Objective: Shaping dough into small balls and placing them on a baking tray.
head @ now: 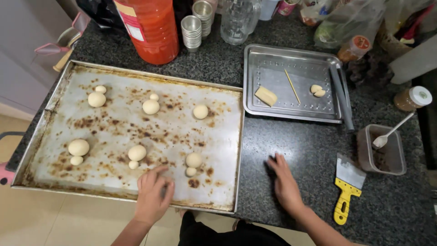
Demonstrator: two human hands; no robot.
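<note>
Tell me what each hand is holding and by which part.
Nothing is held. The left hand rests flat on the baking tray; the right hand lies flat on the dark counter.

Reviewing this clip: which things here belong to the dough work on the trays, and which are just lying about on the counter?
In use:
- big baking tray under the left hand
- dough balls on it
- small steel tray with dough pieces and a skewer
- right hand, resting on the counter

Lying about:
- yellow-handled scraper
- tub with spoon
- orange bottle
- stacked metal cups
</note>
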